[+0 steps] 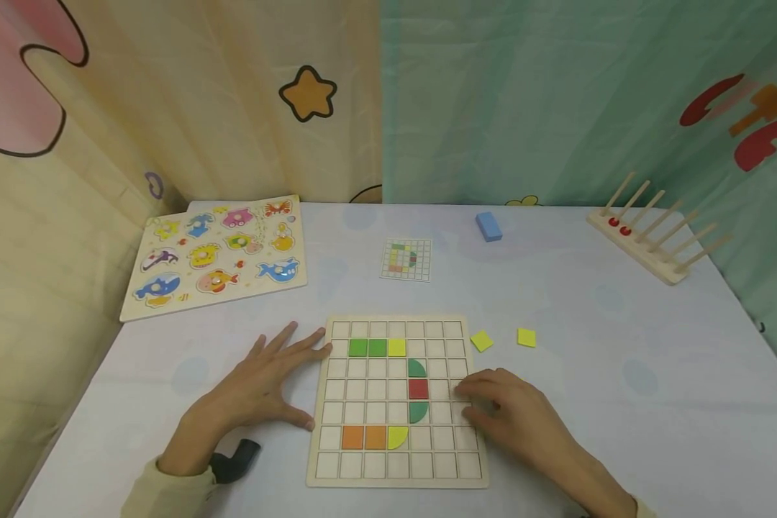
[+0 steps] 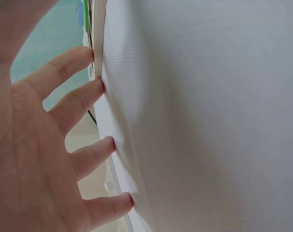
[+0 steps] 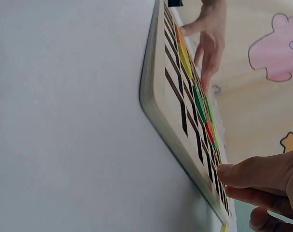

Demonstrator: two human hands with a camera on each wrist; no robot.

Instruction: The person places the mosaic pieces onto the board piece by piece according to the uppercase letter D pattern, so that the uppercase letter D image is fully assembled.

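A wooden grid board (image 1: 398, 471) lies flat in front of me. Its upper part holds two green squares (image 1: 367, 348) and a yellow square (image 1: 397, 348). Down the middle right sit a red square (image 1: 418, 389) and two green quarter-circles, one above it and one below. Lower down are two orange squares (image 1: 365, 437) and a yellow quarter-circle (image 1: 398, 437). My left hand (image 1: 259, 388) is spread, its fingertips at the board's left edge. Over the right edge, my right hand (image 1: 514, 410) has loosely bent fingers, with nothing visible between them.
Two loose yellow squares (image 1: 482, 341) lie right of the board. Behind it are a small pattern card (image 1: 406, 260) and a blue block (image 1: 488, 226). A sea-animal puzzle (image 1: 216, 252) lies back left; a peg rack (image 1: 641, 244) with red beads stands back right.
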